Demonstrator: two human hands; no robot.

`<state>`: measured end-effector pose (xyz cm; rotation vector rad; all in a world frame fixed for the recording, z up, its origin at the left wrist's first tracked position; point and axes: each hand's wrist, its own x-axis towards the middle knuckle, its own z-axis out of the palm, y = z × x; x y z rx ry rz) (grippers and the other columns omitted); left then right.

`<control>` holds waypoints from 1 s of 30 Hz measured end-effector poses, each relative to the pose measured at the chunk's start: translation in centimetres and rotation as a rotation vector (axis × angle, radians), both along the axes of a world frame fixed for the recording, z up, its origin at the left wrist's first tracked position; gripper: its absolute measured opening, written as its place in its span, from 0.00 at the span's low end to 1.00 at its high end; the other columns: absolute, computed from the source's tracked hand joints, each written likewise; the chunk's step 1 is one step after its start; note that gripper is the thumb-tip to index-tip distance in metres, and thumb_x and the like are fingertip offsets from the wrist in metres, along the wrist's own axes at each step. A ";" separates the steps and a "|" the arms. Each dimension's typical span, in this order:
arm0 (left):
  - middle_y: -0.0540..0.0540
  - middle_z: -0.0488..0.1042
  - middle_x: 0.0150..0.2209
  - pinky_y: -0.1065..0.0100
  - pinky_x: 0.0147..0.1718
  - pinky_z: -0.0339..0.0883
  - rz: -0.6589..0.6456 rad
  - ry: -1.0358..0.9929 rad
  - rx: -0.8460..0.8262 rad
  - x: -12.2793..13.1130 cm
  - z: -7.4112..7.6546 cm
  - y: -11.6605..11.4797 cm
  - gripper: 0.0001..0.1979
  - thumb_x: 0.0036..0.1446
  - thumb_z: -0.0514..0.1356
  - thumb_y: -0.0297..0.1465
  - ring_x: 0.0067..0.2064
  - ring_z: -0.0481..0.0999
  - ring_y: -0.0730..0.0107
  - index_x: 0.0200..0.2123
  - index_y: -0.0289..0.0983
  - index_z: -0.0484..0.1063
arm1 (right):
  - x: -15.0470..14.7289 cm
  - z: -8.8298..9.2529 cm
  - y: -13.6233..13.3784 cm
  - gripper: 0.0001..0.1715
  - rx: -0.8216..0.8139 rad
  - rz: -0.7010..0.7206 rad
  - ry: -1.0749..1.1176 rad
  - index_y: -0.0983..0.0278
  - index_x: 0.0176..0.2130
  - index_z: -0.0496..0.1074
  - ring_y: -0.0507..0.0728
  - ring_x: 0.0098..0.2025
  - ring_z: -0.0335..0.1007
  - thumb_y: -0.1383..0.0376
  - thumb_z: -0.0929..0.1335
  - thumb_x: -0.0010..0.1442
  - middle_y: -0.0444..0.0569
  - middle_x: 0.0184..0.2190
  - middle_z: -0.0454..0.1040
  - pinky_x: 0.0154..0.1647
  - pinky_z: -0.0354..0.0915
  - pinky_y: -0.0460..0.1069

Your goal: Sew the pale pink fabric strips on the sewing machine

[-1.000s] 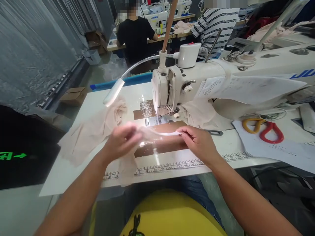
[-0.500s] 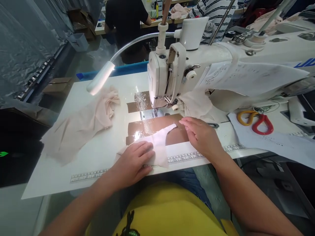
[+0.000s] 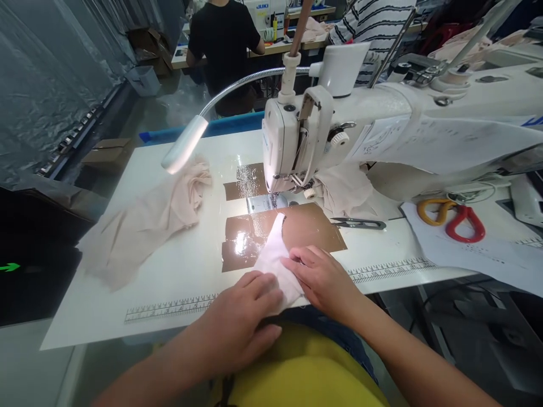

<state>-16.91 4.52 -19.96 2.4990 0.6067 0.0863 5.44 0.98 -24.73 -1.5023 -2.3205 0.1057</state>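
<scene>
A small pale pink fabric piece (image 3: pixel 271 254) lies at the table's front edge, its narrow tip pointing toward the sewing machine (image 3: pixel 288 141). My left hand (image 3: pixel 250 308) rests on its near left part, fingers laid over the cloth and thumb apart. At its right edge, my right hand (image 3: pixel 324 277) has thumb and fingers pinched together on the cloth. The fingertips hide part of that edge. Beneath the piece's upper part is brown tape (image 3: pixel 314 226) stuck on the table. The presser foot area stands beyond the tip, apart from both hands.
Crumpled beige fabric (image 3: pixel 148 226) lies on the left of the table (image 3: pixel 102 308), under a lamp (image 3: pixel 185 144). More cloth (image 3: pixel 345 186) sits behind the needle. Thread snips (image 3: pixel 360 224) and scissors with red and orange handles (image 3: pixel 465 224) lie right. Two people sit beyond.
The fabric piece has turned and shifted toward the front edge. My right hand has moved left and nearer, from the tape onto the cloth, uncovering the snips. My left hand has moved slightly nearer.
</scene>
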 end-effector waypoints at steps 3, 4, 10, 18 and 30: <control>0.44 0.70 0.53 0.64 0.47 0.70 -0.027 -0.021 -0.111 -0.4 1.6 1.2 0.18 0.62 0.53 0.33 0.51 0.71 0.61 0.56 0.42 0.65 | 0.4 -0.1 -0.1 0.21 0.003 0.017 0.026 0.64 0.48 0.72 0.57 0.39 0.63 0.75 0.60 0.58 0.54 0.42 0.72 0.37 0.64 0.51; 0.44 0.71 0.53 0.64 0.47 0.69 -0.013 -0.046 -0.109 -0.2 1.8 1.8 0.18 0.63 0.52 0.33 0.51 0.72 0.62 0.56 0.42 0.65 | 0.5 -0.1 -0.1 0.21 0.002 0.023 0.036 0.64 0.48 0.71 0.57 0.39 0.63 0.75 0.60 0.58 0.53 0.42 0.72 0.37 0.64 0.50; 0.40 0.66 0.59 0.57 0.56 0.60 -0.099 -0.099 0.107 3.2 -0.3 6.9 0.19 0.66 0.46 0.33 0.61 0.63 0.57 0.56 0.37 0.67 | 1.0 -0.4 0.1 0.18 -0.020 0.072 0.070 0.65 0.44 0.73 0.58 0.41 0.63 0.76 0.60 0.58 0.55 0.43 0.71 0.40 0.65 0.52; 0.36 0.61 0.62 0.51 0.55 0.59 0.216 0.142 0.411 4.1 -3.4 10.6 0.24 0.65 0.49 0.38 0.63 0.59 0.47 0.59 0.32 0.62 | 2.6 -0.7 -0.3 0.21 -0.005 0.143 0.127 0.63 0.46 0.71 0.59 0.44 0.64 0.78 0.61 0.56 0.54 0.48 0.71 0.41 0.65 0.53; 0.40 0.67 0.58 0.56 0.53 0.63 -0.047 0.003 0.467 3.3 -1.6 10.0 0.19 0.66 0.46 0.32 0.59 0.64 0.56 0.55 0.33 0.67 | 2.8 -0.8 -0.1 0.18 0.039 0.186 0.212 0.64 0.44 0.72 0.58 0.45 0.65 0.78 0.61 0.57 0.54 0.48 0.73 0.42 0.66 0.53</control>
